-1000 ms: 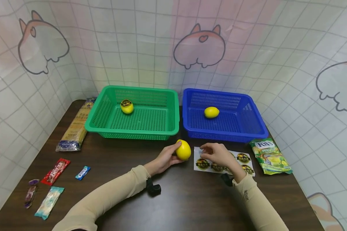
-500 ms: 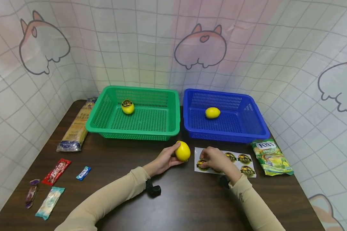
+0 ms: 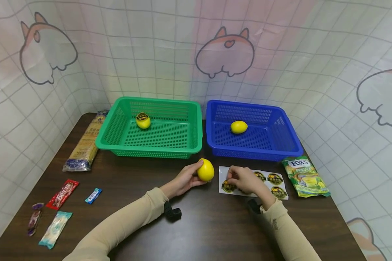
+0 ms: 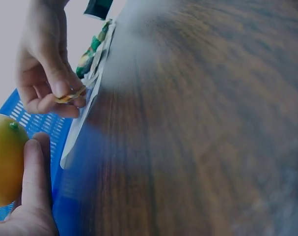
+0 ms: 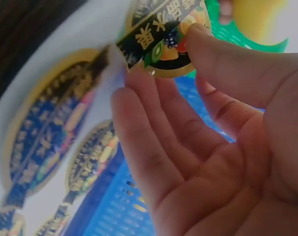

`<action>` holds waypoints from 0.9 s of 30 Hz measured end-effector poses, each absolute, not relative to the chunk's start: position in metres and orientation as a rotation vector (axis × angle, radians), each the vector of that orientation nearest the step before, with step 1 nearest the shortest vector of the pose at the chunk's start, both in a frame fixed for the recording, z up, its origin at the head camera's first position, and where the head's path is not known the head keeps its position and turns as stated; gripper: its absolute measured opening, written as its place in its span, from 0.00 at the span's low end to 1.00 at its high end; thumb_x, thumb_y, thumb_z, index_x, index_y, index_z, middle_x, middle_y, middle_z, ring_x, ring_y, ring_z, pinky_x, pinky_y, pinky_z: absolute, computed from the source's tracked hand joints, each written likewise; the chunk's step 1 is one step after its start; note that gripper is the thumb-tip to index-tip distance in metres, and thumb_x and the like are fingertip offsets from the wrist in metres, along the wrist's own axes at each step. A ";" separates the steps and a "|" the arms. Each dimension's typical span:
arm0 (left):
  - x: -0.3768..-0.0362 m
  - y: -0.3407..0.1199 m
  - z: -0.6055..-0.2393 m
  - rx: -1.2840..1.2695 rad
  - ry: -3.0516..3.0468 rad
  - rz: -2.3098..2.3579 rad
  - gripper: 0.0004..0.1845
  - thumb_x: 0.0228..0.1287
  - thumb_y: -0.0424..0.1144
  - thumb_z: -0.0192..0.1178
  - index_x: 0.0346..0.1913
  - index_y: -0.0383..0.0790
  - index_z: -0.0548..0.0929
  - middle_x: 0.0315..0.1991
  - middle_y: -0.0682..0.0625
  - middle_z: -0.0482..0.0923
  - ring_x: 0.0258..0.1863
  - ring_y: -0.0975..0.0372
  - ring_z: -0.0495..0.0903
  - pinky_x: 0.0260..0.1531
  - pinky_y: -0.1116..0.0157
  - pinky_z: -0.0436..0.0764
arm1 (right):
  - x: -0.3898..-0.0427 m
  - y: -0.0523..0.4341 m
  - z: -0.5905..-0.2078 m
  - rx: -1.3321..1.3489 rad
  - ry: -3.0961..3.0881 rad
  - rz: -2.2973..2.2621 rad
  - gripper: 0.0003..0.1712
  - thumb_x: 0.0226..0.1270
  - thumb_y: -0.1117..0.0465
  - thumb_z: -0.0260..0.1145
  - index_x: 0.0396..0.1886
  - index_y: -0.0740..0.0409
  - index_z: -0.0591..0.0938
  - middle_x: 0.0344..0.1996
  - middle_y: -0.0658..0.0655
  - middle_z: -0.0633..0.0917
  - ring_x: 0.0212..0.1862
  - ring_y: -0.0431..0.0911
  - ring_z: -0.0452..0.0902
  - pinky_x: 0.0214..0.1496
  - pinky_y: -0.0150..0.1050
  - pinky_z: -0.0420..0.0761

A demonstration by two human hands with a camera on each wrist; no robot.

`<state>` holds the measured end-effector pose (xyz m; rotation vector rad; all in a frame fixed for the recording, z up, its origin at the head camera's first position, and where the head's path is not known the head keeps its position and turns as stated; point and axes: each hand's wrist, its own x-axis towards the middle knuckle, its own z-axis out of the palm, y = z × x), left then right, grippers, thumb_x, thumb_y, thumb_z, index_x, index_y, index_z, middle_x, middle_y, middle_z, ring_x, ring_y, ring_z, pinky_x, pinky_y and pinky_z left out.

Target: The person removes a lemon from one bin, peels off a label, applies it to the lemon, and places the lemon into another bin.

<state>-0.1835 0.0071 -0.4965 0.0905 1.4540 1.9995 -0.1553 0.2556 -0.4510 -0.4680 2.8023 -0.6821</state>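
Peeling slowly suits the right hand (image 3: pixel 245 180) pinching a sticker (image 5: pixel 161 42); left hand (image 3: pixel 186 178) grips the lemon (image 3: pixel 205 169) beside it.

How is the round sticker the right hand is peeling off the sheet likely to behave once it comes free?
The sticker is probably thin and floppy: it already bends where the right hand pinches it. Its peeled underside likely clings to fingertips. It looks nearly weightless, so the sticker sheet may lift along with it.
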 end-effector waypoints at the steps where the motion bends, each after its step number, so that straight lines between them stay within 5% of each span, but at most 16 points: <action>1: -0.183 0.007 -0.497 0.092 1.457 1.995 0.35 0.75 0.59 0.48 0.72 0.37 0.64 0.62 0.36 0.74 0.47 0.57 0.86 0.61 0.55 0.81 | -0.154 0.256 -0.448 -0.470 2.786 -0.701 0.08 0.67 0.62 0.68 0.31 0.52 0.77 0.32 0.51 0.86 0.39 0.42 0.82 0.40 0.36 0.79; 13: -0.182 0.013 -0.497 0.100 1.474 1.949 0.37 0.74 0.62 0.49 0.73 0.38 0.64 0.63 0.37 0.75 0.47 0.60 0.85 0.58 0.59 0.84 | -0.152 0.237 -0.406 -0.546 2.747 -1.111 0.04 0.70 0.60 0.66 0.38 0.53 0.78 0.33 0.54 0.85 0.31 0.41 0.78 0.32 0.31 0.77; 27: -0.181 0.014 -0.498 0.144 1.438 1.907 0.37 0.76 0.62 0.43 0.73 0.36 0.63 0.68 0.32 0.71 0.47 0.61 0.86 0.55 0.62 0.85 | -0.163 0.207 -0.419 -0.448 2.769 -1.289 0.06 0.65 0.58 0.71 0.38 0.54 0.83 0.32 0.55 0.88 0.32 0.41 0.82 0.36 0.33 0.82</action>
